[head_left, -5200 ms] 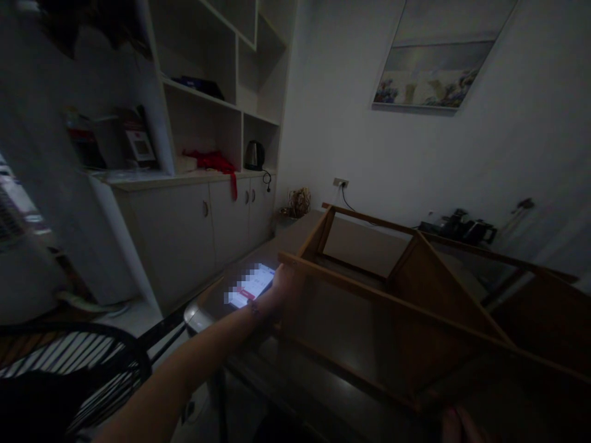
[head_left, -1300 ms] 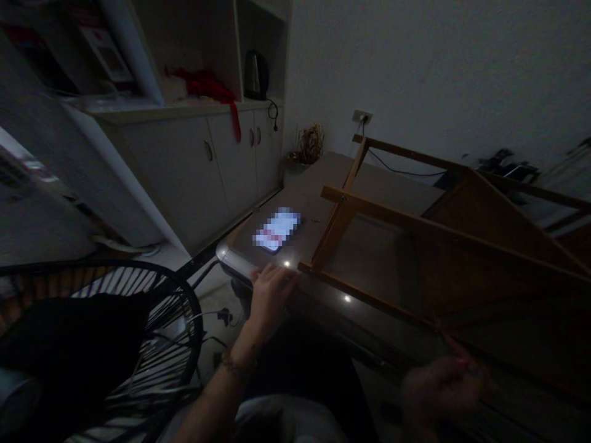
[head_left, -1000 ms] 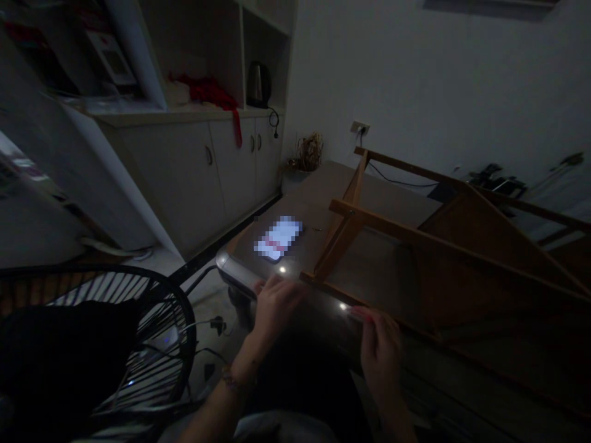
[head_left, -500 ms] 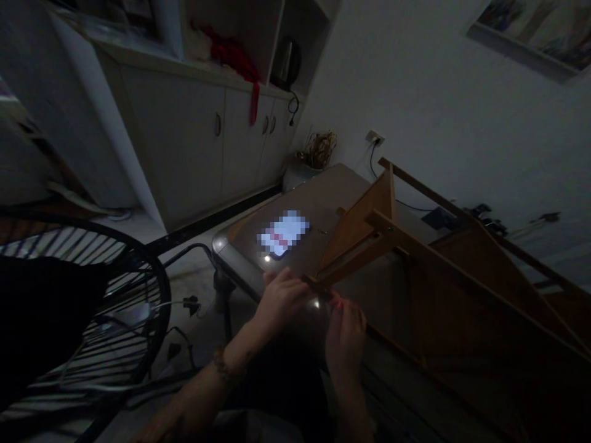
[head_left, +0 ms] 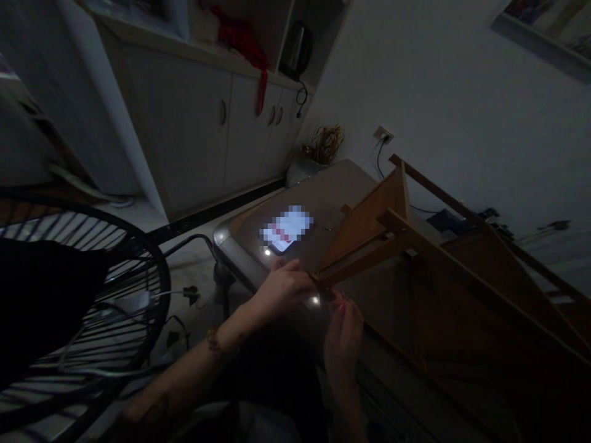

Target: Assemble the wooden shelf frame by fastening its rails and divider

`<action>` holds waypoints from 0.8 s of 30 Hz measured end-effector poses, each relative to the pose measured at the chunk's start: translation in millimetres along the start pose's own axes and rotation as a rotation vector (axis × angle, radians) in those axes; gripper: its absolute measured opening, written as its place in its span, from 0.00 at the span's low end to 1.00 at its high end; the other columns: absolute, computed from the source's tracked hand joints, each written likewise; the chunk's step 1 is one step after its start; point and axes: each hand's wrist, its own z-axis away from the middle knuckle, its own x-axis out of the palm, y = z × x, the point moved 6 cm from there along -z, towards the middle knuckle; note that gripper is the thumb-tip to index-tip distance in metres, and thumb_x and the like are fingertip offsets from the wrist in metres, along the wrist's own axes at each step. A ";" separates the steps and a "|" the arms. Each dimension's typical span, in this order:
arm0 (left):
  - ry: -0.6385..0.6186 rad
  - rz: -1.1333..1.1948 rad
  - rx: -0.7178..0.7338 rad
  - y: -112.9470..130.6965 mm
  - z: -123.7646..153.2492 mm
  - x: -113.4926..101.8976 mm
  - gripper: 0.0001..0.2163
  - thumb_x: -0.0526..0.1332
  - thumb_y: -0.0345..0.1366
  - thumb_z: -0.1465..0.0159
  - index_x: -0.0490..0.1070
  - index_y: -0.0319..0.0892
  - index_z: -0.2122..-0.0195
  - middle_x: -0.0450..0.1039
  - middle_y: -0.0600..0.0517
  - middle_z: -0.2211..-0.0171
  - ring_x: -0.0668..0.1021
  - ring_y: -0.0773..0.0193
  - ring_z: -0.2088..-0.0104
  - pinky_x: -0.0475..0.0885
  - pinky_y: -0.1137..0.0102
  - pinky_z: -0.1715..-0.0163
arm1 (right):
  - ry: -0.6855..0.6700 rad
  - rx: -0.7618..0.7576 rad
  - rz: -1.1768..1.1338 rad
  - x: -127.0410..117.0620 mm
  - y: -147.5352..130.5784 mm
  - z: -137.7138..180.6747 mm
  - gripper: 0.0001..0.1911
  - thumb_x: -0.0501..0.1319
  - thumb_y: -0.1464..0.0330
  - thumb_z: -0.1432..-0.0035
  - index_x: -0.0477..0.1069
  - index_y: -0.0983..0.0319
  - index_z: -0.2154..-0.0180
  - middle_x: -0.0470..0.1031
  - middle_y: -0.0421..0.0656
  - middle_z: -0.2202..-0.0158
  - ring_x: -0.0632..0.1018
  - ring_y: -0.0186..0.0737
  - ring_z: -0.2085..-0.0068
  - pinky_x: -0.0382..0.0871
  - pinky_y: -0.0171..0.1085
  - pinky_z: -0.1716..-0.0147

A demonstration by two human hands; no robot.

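A wooden shelf rack [head_left: 397, 243] lies tipped over on a brown padded table [head_left: 341, 178]. At its near lower corner, my left hand [head_left: 292, 284] is closed, thumb and fingers pinching the end of the wood. Just to the right, my right hand [head_left: 344, 329] has its fingertips closed on the same corner from below. The dim light hides whether a small part sits between the fingers. Beyond my left hand a phone [head_left: 289, 227] with a lit, blurred screen lies on the table. A few tiny metal pieces, perhaps screws [head_left: 327, 229], are beside it.
On the left stands a black round wire chair [head_left: 159, 271] with dark cloth on it. White cabinets [head_left: 184, 123] line the back, with a kettle [head_left: 297, 52] and red cloth [head_left: 242, 43] above. A wall socket [head_left: 383, 133] has a cord plugged in.
The view has shifted slightly, so the room appears a little to the right. Both hands stay at the rack's corner, with the left fingers slightly repositioned along the wood.
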 end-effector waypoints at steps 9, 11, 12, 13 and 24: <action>0.000 -0.110 0.024 2.5 -5.8 -5.6 0.09 0.57 0.39 0.32 0.76 0.45 0.62 0.79 0.53 0.63 0.71 0.59 0.60 0.60 0.64 0.60 | 0.025 -0.048 0.048 -0.2 -6.9 1.4 0.14 0.46 0.67 0.31 0.70 0.61 0.55 0.73 0.50 0.52 0.71 0.45 0.49 0.64 0.47 0.50; 0.008 -0.120 0.028 2.3 -6.2 -5.9 0.08 0.57 0.39 0.32 0.76 0.46 0.61 0.79 0.53 0.64 0.71 0.59 0.60 0.61 0.65 0.61 | 0.025 -0.053 0.055 -0.2 -7.6 2.2 0.14 0.47 0.67 0.31 0.70 0.61 0.55 0.73 0.50 0.51 0.71 0.45 0.49 0.64 0.47 0.49; 0.016 -0.129 0.028 2.1 -6.4 -6.0 0.08 0.58 0.39 0.32 0.76 0.47 0.61 0.79 0.53 0.64 0.71 0.59 0.60 0.60 0.65 0.61 | 0.023 -0.054 0.056 0.1 -7.5 2.5 0.14 0.47 0.67 0.31 0.70 0.61 0.54 0.73 0.50 0.50 0.71 0.45 0.48 0.64 0.47 0.49; 0.030 -0.139 0.026 1.9 -6.6 -6.5 0.07 0.58 0.39 0.33 0.76 0.47 0.61 0.79 0.53 0.65 0.71 0.60 0.60 0.60 0.65 0.61 | 0.022 -0.054 0.057 0.5 -7.2 2.9 0.14 0.47 0.67 0.31 0.70 0.61 0.54 0.73 0.50 0.50 0.70 0.45 0.48 0.64 0.47 0.48; 0.092 -0.218 -0.026 0.8 -6.2 -8.6 0.07 0.61 0.40 0.34 0.73 0.45 0.59 0.76 0.51 0.65 0.74 0.60 0.60 0.59 0.64 0.59 | 0.026 -0.079 0.079 2.3 -4.9 3.7 0.14 0.48 0.67 0.32 0.70 0.61 0.53 0.73 0.49 0.50 0.70 0.45 0.47 0.64 0.47 0.48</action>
